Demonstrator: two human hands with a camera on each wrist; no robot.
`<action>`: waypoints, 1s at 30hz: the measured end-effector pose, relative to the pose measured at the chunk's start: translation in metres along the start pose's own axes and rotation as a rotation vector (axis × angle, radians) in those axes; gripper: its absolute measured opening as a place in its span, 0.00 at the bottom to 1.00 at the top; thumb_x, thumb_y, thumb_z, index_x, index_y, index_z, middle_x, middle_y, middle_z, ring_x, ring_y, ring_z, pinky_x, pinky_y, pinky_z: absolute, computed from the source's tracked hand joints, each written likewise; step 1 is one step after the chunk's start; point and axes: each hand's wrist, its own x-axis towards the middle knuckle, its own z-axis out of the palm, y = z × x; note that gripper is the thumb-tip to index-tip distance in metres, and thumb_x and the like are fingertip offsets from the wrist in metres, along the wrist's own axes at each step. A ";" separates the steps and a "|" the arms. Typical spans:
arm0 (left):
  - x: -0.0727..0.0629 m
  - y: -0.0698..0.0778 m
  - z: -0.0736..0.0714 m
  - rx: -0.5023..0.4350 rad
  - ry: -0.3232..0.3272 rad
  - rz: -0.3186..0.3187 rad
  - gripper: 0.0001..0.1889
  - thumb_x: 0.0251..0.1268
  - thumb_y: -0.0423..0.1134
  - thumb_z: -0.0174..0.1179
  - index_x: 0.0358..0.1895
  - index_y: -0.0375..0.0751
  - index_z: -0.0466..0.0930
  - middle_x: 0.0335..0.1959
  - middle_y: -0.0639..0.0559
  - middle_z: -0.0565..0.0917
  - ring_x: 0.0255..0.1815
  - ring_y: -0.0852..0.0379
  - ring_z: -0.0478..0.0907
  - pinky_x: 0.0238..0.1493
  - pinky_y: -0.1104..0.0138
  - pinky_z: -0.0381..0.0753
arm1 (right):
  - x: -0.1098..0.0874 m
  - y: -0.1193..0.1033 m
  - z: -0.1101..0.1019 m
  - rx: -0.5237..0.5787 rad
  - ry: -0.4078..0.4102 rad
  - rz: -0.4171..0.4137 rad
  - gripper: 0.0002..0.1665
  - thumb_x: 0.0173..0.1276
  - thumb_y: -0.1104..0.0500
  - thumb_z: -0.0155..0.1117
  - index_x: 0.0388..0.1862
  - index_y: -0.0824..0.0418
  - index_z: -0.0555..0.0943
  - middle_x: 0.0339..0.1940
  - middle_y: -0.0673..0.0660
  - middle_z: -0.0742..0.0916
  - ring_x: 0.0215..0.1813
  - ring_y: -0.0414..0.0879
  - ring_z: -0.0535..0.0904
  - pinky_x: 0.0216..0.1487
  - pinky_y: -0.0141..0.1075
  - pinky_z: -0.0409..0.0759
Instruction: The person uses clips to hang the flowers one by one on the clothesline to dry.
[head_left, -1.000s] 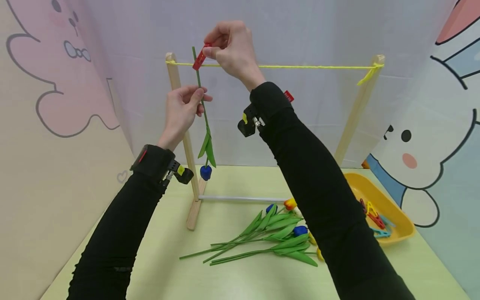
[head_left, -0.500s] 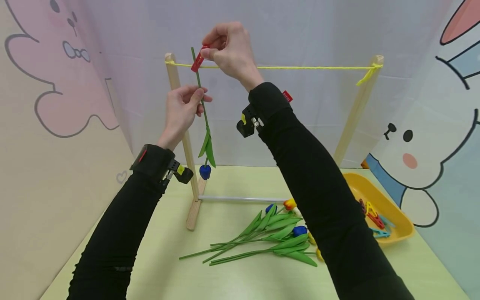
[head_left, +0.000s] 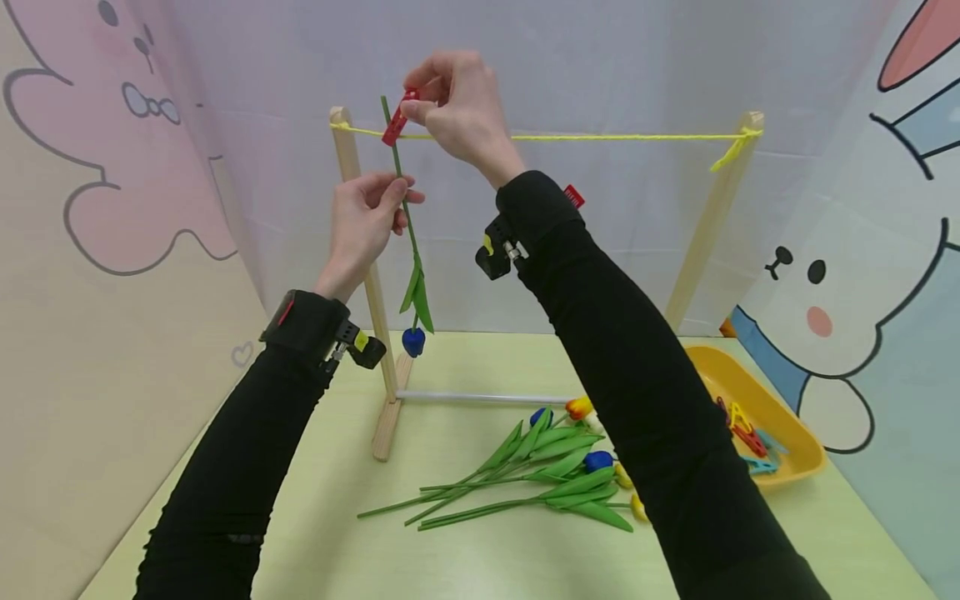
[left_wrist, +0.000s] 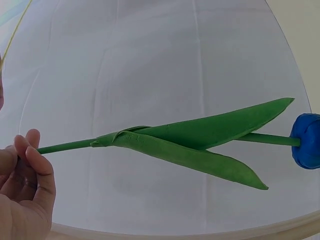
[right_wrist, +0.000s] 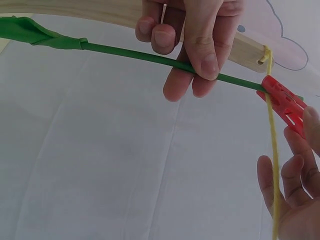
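Observation:
A blue artificial tulip (head_left: 413, 342) hangs head down beside the left post, its green stem running up past a yellow string (head_left: 600, 137). My left hand (head_left: 365, 221) pinches the stem between thumb and fingers, below the string. Above it, my right hand (head_left: 465, 104) pinches the end of a red clothespin (head_left: 400, 118). In the right wrist view the jaws of the clothespin (right_wrist: 285, 102) sit over stem and string where they cross. The left wrist view has the tulip's two long leaves (left_wrist: 200, 135) and its blue bloom (left_wrist: 307, 141) pointing away from the hand.
The string is tied between two wooden posts (head_left: 705, 225), joined low down by a pale rod (head_left: 487, 398). Several more artificial tulips (head_left: 525, 475) lie on the table (head_left: 330, 533). At right stands a yellow tray (head_left: 802, 442) holding several coloured clothespins (head_left: 750, 433), partly behind my right sleeve.
My right hand and the clothespin have lowered very slightly. Both hands keep their grips, and the tulip's bloom sways a little.

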 end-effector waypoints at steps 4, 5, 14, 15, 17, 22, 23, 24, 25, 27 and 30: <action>0.000 -0.002 0.000 0.012 -0.005 0.008 0.15 0.75 0.39 0.57 0.53 0.31 0.82 0.34 0.53 0.89 0.20 0.62 0.73 0.28 0.78 0.77 | -0.002 -0.001 0.000 -0.008 0.001 -0.014 0.14 0.73 0.59 0.64 0.54 0.62 0.85 0.42 0.57 0.87 0.40 0.40 0.73 0.46 0.26 0.73; 0.000 -0.002 0.000 0.011 -0.007 0.009 0.15 0.75 0.39 0.57 0.53 0.31 0.82 0.34 0.55 0.89 0.20 0.62 0.73 0.28 0.78 0.77 | -0.003 0.000 0.000 -0.010 0.002 -0.023 0.15 0.73 0.59 0.64 0.54 0.62 0.85 0.43 0.58 0.87 0.40 0.40 0.73 0.47 0.25 0.73; -0.003 -0.004 -0.002 0.030 -0.026 0.029 0.15 0.76 0.38 0.56 0.55 0.31 0.82 0.33 0.58 0.88 0.19 0.63 0.72 0.28 0.77 0.76 | -0.006 0.003 -0.002 -0.004 -0.018 -0.059 0.19 0.73 0.58 0.64 0.59 0.65 0.82 0.51 0.61 0.88 0.50 0.48 0.81 0.53 0.25 0.77; -0.003 -0.004 -0.002 0.039 -0.027 0.035 0.15 0.76 0.38 0.56 0.56 0.31 0.82 0.34 0.58 0.88 0.20 0.63 0.72 0.28 0.77 0.76 | -0.007 0.003 -0.002 -0.001 -0.022 -0.058 0.20 0.73 0.58 0.65 0.60 0.64 0.82 0.51 0.61 0.88 0.50 0.48 0.82 0.53 0.26 0.78; -0.004 -0.004 -0.002 0.051 -0.027 0.044 0.16 0.76 0.38 0.56 0.57 0.32 0.81 0.34 0.59 0.88 0.20 0.63 0.72 0.28 0.78 0.76 | -0.008 0.004 -0.003 0.001 -0.028 -0.060 0.22 0.72 0.57 0.66 0.62 0.64 0.80 0.53 0.61 0.88 0.52 0.49 0.82 0.54 0.26 0.78; -0.009 -0.005 -0.004 0.084 -0.007 0.080 0.17 0.75 0.39 0.57 0.60 0.32 0.81 0.42 0.48 0.89 0.21 0.67 0.74 0.28 0.78 0.76 | -0.013 0.007 -0.005 0.013 -0.020 -0.118 0.29 0.69 0.55 0.69 0.66 0.63 0.77 0.57 0.60 0.87 0.55 0.50 0.80 0.57 0.26 0.76; -0.011 -0.006 -0.005 0.100 0.006 0.093 0.17 0.75 0.39 0.58 0.60 0.33 0.81 0.45 0.45 0.89 0.22 0.68 0.75 0.28 0.78 0.76 | -0.015 0.008 -0.006 0.015 -0.014 -0.134 0.29 0.69 0.55 0.70 0.66 0.64 0.77 0.58 0.60 0.86 0.55 0.50 0.80 0.57 0.26 0.75; -0.013 -0.008 -0.005 0.115 0.020 0.106 0.18 0.75 0.39 0.58 0.61 0.33 0.81 0.49 0.43 0.88 0.23 0.69 0.76 0.28 0.78 0.76 | -0.018 0.009 -0.006 0.017 -0.008 -0.148 0.29 0.69 0.55 0.70 0.66 0.64 0.77 0.59 0.60 0.85 0.56 0.50 0.79 0.58 0.27 0.74; -0.016 -0.009 -0.005 0.133 0.037 0.123 0.18 0.75 0.39 0.58 0.61 0.34 0.80 0.52 0.41 0.87 0.25 0.70 0.77 0.29 0.78 0.76 | -0.020 0.010 -0.007 0.016 0.003 -0.165 0.29 0.69 0.56 0.70 0.66 0.64 0.77 0.60 0.60 0.85 0.57 0.50 0.79 0.58 0.27 0.74; -0.023 -0.013 -0.004 0.157 0.077 0.154 0.18 0.75 0.39 0.58 0.63 0.35 0.79 0.57 0.41 0.85 0.28 0.71 0.78 0.29 0.79 0.76 | -0.027 0.012 -0.008 0.008 0.038 -0.204 0.28 0.69 0.57 0.70 0.65 0.65 0.78 0.60 0.60 0.85 0.58 0.50 0.79 0.59 0.28 0.73; -0.036 -0.018 0.001 0.155 0.130 0.189 0.20 0.74 0.37 0.59 0.65 0.36 0.78 0.60 0.41 0.83 0.33 0.72 0.79 0.31 0.81 0.77 | -0.039 0.018 -0.011 -0.013 0.102 -0.286 0.26 0.69 0.58 0.70 0.62 0.67 0.79 0.59 0.61 0.85 0.58 0.50 0.79 0.60 0.28 0.71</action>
